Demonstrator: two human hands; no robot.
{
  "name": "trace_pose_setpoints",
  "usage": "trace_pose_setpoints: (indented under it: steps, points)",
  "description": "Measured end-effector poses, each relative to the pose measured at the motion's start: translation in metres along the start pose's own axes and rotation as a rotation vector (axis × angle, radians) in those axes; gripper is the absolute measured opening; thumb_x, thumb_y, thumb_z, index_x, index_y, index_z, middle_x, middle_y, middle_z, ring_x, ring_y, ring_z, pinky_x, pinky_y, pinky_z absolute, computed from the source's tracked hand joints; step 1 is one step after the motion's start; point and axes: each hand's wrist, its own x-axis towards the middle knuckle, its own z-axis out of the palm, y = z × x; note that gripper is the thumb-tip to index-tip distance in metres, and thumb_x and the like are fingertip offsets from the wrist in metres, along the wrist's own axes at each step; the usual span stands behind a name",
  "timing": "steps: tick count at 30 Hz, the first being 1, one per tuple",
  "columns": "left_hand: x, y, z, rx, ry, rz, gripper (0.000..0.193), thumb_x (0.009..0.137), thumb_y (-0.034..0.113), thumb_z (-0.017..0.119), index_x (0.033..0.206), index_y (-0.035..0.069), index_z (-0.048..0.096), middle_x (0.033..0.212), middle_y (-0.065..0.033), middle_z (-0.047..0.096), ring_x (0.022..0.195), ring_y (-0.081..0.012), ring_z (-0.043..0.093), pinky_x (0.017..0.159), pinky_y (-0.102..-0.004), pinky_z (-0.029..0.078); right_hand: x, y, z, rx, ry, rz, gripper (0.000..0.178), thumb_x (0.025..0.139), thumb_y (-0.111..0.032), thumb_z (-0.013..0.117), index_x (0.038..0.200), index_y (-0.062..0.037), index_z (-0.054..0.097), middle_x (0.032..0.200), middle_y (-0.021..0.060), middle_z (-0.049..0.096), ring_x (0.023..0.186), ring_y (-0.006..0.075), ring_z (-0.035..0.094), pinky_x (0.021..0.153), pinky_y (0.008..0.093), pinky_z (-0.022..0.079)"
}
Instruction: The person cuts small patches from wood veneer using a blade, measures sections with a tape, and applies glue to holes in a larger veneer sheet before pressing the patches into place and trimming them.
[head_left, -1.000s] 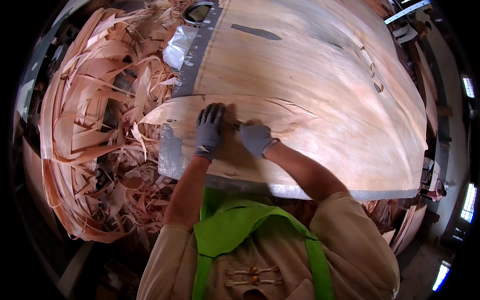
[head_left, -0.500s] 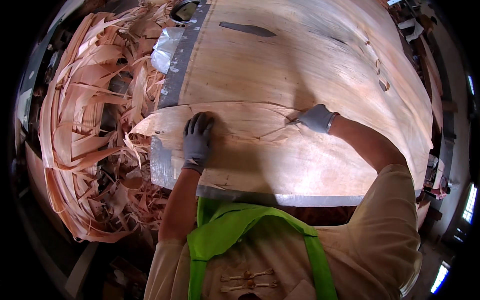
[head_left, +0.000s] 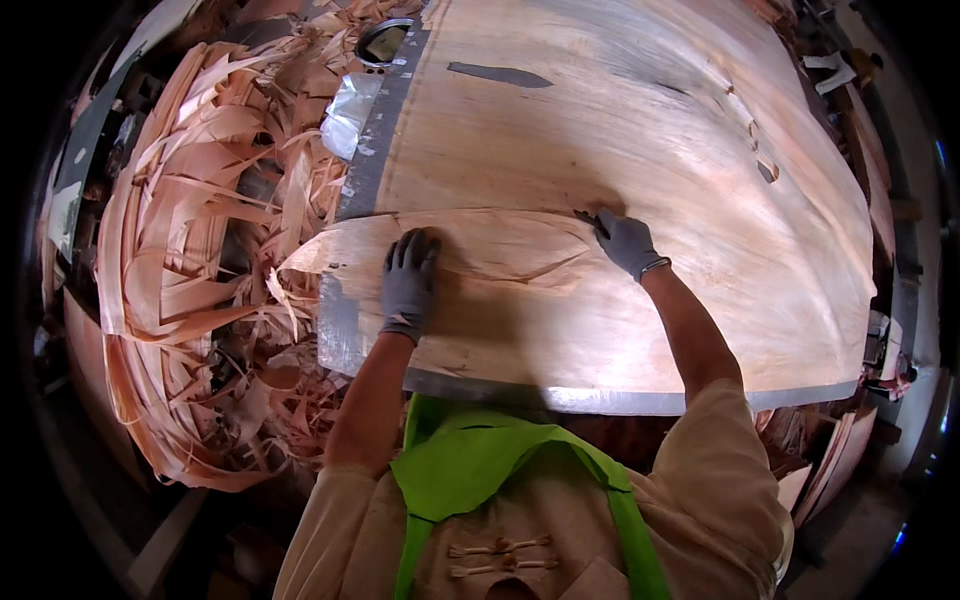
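A large pale wood veneer sheet (head_left: 600,120) covers the grey-edged table before me. Across its near part lies a torn veneer piece (head_left: 500,232), with a curved upper edge and a pointed left end past the table edge. Pressed flat on that piece is my left hand (head_left: 407,285) in a grey glove, its fingers stretched out. My right hand (head_left: 628,245), gloved too, is closed at the right end of the piece's upper edge. A small dark tip shows at its fingers; the glove hides the rest, so I cannot tell what it is.
A big heap of veneer scraps (head_left: 180,230) lies left of the table. Clear plastic film (head_left: 350,112) and a round metal-rimmed container (head_left: 384,44) are at the table's left edge. The sheet has a dark elongated gap (head_left: 498,74) far off and a ragged split (head_left: 740,105) at right.
My right hand has moved up slightly and turned, from beside the crack in the veneer to the piece's upper edge. The left hand stays flat on the veneer; the whole view shifts slightly.
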Motion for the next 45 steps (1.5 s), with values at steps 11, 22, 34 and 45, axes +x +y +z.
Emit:
trace_pose_setpoints:
  steps: [11,22,34,45]
  points:
    - [0.001,0.011,-0.008,0.004,-0.009,-0.042,0.049,0.077,0.010,0.048,0.125,0.017,0.051,0.135,-0.0128,0.041,0.127,-0.0307,0.036,0.107,-0.0445,0.027,-0.256,-0.023,-0.058,0.199,-0.755,-0.103,0.019,0.083,-0.029,0.060,0.087,-0.0118,0.067,0.082,0.0063,0.066,0.080,0.0242,0.064,0.075,0.0328,0.049]
    - [0.008,0.006,-0.012,0.016,0.021,0.002,0.044,0.078,0.012,0.051,0.121,0.019,0.054,0.127,-0.0123,0.048,0.119,-0.0294,0.044,0.099,-0.0444,0.034,0.007,-0.132,0.030,0.427,-0.086,0.098,0.013,0.080,-0.017,0.054,0.082,-0.0056,0.062,0.078,0.0191,0.063,0.077,0.0367,0.061,0.068,0.0451,0.048]
    - [0.173,0.102,0.015,0.078,-0.409,0.129,0.020,0.070,0.025,0.063,0.085,0.012,0.067,0.089,-0.0120,0.065,0.087,-0.0312,0.062,0.075,-0.0401,0.050,0.004,-0.140,0.040,0.273,-0.153,0.073,0.030,0.082,-0.010,0.046,0.111,-0.0020,0.049,0.092,0.0225,0.063,0.085,0.0388,0.062,0.071,0.0484,0.049]
    - [0.095,-0.018,-0.109,-0.279,-0.251,0.099,0.014,0.078,0.019,0.057,0.080,0.005,0.061,0.092,-0.0212,0.061,0.070,-0.0364,0.061,0.062,-0.0447,0.049,0.006,-0.151,0.024,0.206,-0.200,0.059,0.034,0.082,-0.007,0.046,0.116,-0.0035,0.048,0.102,0.0229,0.061,0.093,0.0351,0.061,0.075,0.0448,0.050]
